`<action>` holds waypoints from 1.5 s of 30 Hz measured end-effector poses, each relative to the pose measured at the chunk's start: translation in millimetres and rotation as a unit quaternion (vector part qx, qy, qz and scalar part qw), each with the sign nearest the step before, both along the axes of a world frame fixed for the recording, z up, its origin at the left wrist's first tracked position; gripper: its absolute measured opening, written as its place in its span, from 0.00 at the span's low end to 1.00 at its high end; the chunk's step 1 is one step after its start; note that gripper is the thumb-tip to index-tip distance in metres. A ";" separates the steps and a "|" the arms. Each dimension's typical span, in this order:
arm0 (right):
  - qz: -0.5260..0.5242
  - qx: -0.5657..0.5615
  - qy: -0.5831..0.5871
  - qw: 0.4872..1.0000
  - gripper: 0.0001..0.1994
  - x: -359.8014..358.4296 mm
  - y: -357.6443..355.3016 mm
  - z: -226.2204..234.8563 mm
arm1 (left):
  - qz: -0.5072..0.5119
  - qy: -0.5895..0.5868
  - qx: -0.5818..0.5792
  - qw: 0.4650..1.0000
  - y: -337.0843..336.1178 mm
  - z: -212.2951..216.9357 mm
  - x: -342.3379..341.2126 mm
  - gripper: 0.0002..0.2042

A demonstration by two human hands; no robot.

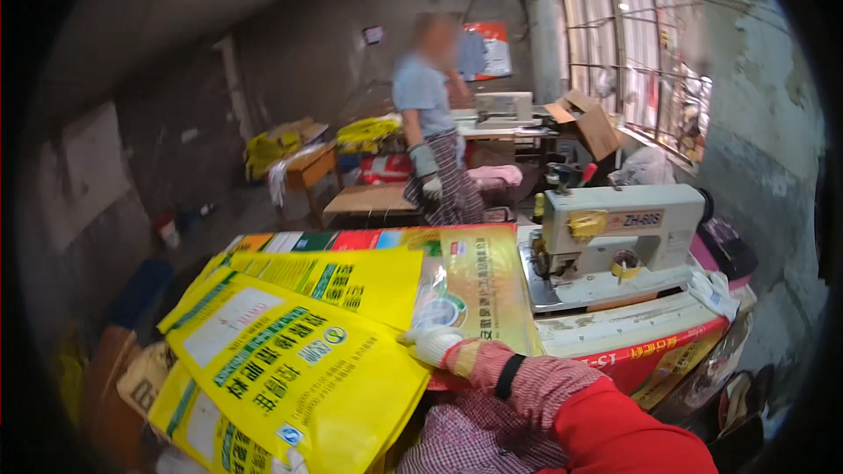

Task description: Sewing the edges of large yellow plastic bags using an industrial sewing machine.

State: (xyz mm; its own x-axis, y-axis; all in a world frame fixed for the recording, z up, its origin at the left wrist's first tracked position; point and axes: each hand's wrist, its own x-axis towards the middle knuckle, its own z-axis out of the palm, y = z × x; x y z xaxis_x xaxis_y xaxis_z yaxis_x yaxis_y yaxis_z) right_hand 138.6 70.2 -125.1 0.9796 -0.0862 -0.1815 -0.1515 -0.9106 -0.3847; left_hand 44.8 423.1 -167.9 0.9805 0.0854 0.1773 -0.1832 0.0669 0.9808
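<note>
Pinching a yellow bag lettered in green and black, the right grip lies left of the labelled sewing machine; the left grip seems hidden, so I cannot tell its state.

The yellow bag looks like smooth, glossy plastic against the matt knitted cloth of the glove and checked cloth sleeve, with the sewing machine in smooth painted metal, the box dull cardboard, the wall rough and patchy.

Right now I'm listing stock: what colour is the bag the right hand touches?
The bag is mostly yellow, clearest in head view.
</note>
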 end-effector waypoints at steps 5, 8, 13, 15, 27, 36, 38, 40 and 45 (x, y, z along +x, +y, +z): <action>0.116 -0.006 -0.040 0.992 0.18 23.2 76.9 -9.9 | 0.166 -0.090 0.220 0.957 18.4 25.1 -47.8 0.11; 0.193 -0.126 0.012 0.973 0.18 22.9 120.0 -24.9 | 0.203 -0.023 0.087 0.975 30.6 10.9 -65.3 0.10; 0.173 -0.138 0.145 0.964 0.25 9.2 153.4 -64.2 | 0.208 0.150 -0.004 0.966 75.5 -55.0 -79.0 0.09; 0.160 -0.137 0.214 0.954 0.25 11.9 162.1 -57.1 | 0.220 0.197 0.198 0.935 78.0 -61.1 -84.2 0.09; 0.119 0.043 -0.046 0.991 0.18 -6.0 101.6 -137.6 | 0.279 -0.006 0.485 0.828 51.9 -57.1 -69.3 0.17; 0.150 0.067 -0.003 0.986 0.23 -61.5 49.3 -64.4 | -0.273 -0.110 0.694 0.658 49.1 4.2 17.9 0.16; 0.158 0.074 0.043 0.984 0.22 -72.2 43.9 -46.9 | -0.356 0.016 0.694 0.626 6.8 51.6 47.1 0.10; 0.163 0.085 0.128 0.975 0.22 -83.7 32.5 -21.3 | -0.371 -0.064 0.724 0.578 -43.3 74.5 74.1 0.09; 0.162 0.116 0.097 0.975 0.23 -103.6 15.2 -12.1 | -0.407 -0.267 0.538 0.689 -182.3 70.5 116.4 0.10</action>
